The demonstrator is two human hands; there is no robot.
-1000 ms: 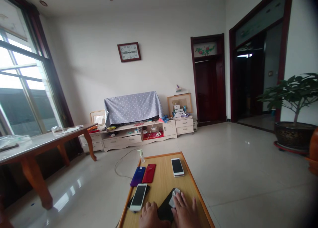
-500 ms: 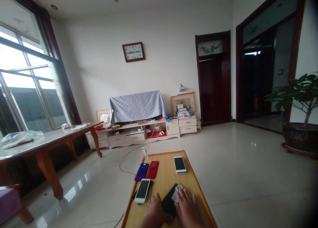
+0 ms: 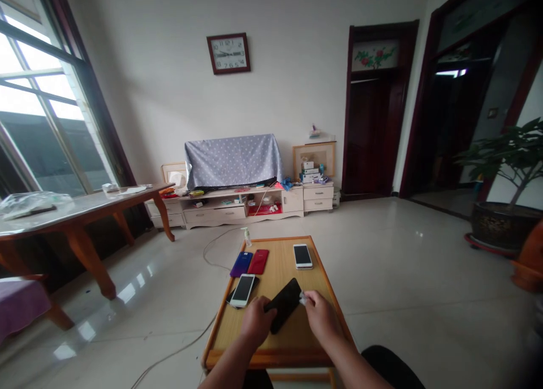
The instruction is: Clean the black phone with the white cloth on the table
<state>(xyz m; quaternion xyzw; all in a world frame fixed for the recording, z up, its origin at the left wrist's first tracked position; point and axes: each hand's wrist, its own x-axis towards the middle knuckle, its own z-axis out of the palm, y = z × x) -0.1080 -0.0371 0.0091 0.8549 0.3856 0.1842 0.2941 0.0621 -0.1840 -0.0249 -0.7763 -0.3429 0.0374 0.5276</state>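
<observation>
- Pale cable on the glossy tiled floor, running past the left of the low light-wood surface with the orange-brown rim. Judgement: a foot could catch it. What it is plugged into cannot be made out.
- Black glossy slab phone, lying diagonally over the near middle of the surface between both hands. The left hand is closed around its near-left end. The right hand is pinched on a small crumpled white cloth, pressed to the far-right corner. Whether the phone rests on the wood cannot be told. Judgement: held by one end only, it could be levered out of the grip by pressure at the other end and strike the surface.
- White-framed phone, stacked on a dark phone just beside the left hand. Judgement: a knock from the knuckles could slide it towards the left rim.
- Room: tall window on the left, dark wooden door, long brown table, cream cabinet under a dotted grey cover, potted plant, framed wall clock.
- Surface, far end: purple phone and red phone side by side, a white phone apart to their right, and a small clear pump bottle at the far-left corner.
</observation>
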